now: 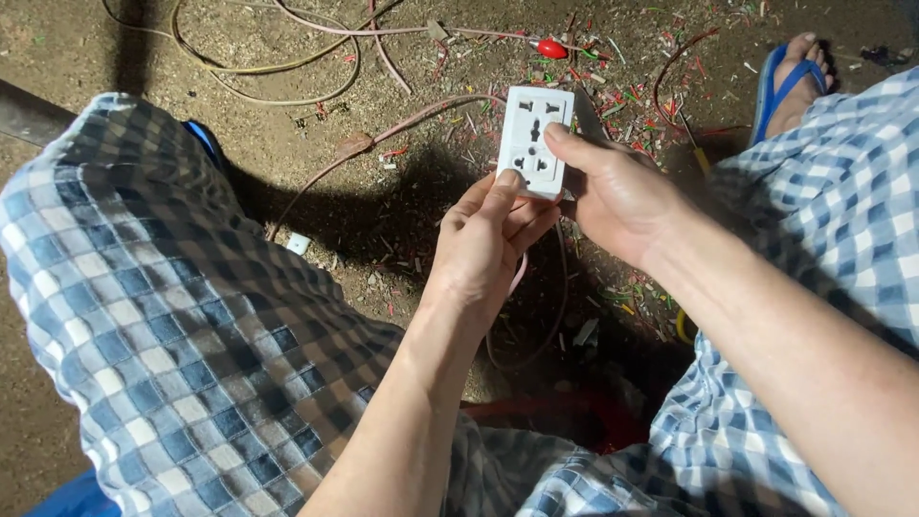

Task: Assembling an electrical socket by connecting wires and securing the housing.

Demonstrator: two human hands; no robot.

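Sitting low over a dirt floor (57, 57), the person has both knees spread, each draped in blue-and-white checked cloth (172, 316), and the work goes on in the gap between them. A foot in a blue sandal (790, 86) rests at the far right. Loose cables (278, 67), pale pink and yellowish, loop across the far ground, one ending by a small red piece (551, 48), and bright snippets of wire insulation (651, 105) lie scattered to the right of centre.

The left hand (483, 244) grips the near edge of a white socket plate (534, 141), thumb pressed on its face, fingers curled behind it. The right hand (617, 196) closes on the plate's right edge, its thumb lying across the side. The plate is held upright above the floor, face toward the camera, at the centre far part of the view.

The face looks whole and clean; whether wires are joined at the back cannot be told, since the back is hidden. A pink cable runs under the hands. Judging by the stripped offcuts, cutting has been done, while fixing the plate anywhere appears still ahead.

Room is tight near the knees, freer toward the far ground.
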